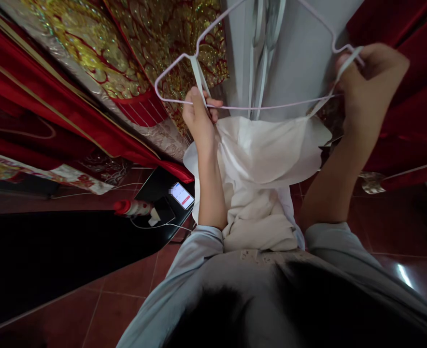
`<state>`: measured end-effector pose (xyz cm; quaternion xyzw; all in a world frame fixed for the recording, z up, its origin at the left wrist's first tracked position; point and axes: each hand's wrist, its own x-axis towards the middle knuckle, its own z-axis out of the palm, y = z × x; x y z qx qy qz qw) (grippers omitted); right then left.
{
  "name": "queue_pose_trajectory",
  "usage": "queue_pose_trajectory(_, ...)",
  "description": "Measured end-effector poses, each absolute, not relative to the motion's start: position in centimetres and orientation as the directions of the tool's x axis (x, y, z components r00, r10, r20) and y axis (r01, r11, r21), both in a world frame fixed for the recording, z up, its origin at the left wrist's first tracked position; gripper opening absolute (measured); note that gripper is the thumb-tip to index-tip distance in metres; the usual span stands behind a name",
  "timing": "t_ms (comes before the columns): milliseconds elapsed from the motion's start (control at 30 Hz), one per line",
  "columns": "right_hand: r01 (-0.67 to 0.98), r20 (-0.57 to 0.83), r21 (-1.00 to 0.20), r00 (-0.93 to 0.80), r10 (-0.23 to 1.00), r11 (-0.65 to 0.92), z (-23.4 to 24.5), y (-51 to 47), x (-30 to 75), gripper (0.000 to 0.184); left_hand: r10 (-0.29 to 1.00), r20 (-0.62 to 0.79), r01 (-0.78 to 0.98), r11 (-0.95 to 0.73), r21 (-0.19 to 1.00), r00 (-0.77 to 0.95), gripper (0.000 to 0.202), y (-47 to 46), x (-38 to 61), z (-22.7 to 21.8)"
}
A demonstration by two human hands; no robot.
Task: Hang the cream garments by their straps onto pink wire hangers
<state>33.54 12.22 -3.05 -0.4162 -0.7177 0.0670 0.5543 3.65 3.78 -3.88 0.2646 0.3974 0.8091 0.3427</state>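
A white strappy garment [267, 159] hangs from a thin pale wire hanger [235, 104] held up in front of me. My left hand [199, 116] is closed on the garment's top edge just below its left strap [200, 77], which loops over the hanger's left notch. My right hand [365, 84] is closed around the right strap [346, 63] at the hanger's right shoulder. The garment's lower part bunches against my grey top.
Red and gold embroidered gowns [101, 72] hang at the left, dark red fabric [416, 121] at the right. A grey upright panel [300, 53] stands behind the hanger. On a black surface [35, 261] lie a lit phone [182, 195], a charger cable and a red-capped bottle [130, 208]. Floor is red tile.
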Motion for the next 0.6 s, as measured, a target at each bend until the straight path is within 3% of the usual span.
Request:
queue_pose_trajectory(100, 0.479, 0.721, -0.614, 0.018, 0.693, 0.627, -0.7, 10.8, 31.1, 0.023, 0.757, 0.135, -0.333, -0.431, 0.839, -0.639, 0.042, 3.8, 3.6, -4.1)
queue_pose_trajectory(167, 0.517, 0.77, -0.539, -0.018, 0.638, 0.665, 0.5, 9.5, 29.9, 0.028, 0.759, 0.135, -0.328, -0.425, 0.844, -0.637, 0.041, 3.8, 3.4, -4.3)
queue_pose_trajectory(267, 0.562, 0.897, -0.363, -0.006, 0.443, 0.744, 1.0, 7.7, 28.6, 0.022, 0.766, 0.13, -0.327, -0.413, 0.85, -0.63, 0.042, 3.7, 3.3, -4.4)
queue_pose_trajectory(367, 0.446, 0.973, -0.227, 0.078, 0.216, 0.865, -0.6, 5.9, 26.9, 0.022, 0.765, 0.17, -0.313, -0.442, 0.841, -0.621, 0.042, 3.8, 3.2, -4.7)
queue_pose_trajectory(400, 0.403, 0.972, -0.235, 0.078, 0.223, 0.884, -1.5, 5.3, 26.1, 0.023, 0.763, 0.191, -0.305, -0.456, 0.836, -0.618, 0.042, 3.9, 3.3, -4.9)
queue_pose_trajectory(467, 0.356, 0.892, -0.383, -0.097, 0.441, 0.852, -3.3, 4.1, 24.2, 0.027, 0.759, 0.217, -0.29, -0.472, 0.833, -0.614, 0.042, 4.1, 3.2, -5.4)
queue_pose_trajectory(533, 0.423, 0.723, -0.465, -0.325, 0.61, 0.777, -4.9, 3.1, 22.5, 0.031, 0.756, 0.233, -0.269, -0.475, 0.838, -0.611, 0.042, 4.3, 3.0, -5.9)
queue_pose_trajectory(600, 0.531, 0.603, -0.471, -0.388, 0.697, 0.704, -5.7, 2.4, 21.3, 0.039, 0.768, 0.271, -0.239, -0.479, 0.844, -0.581, 0.042, 4.2, 2.4, -6.3)
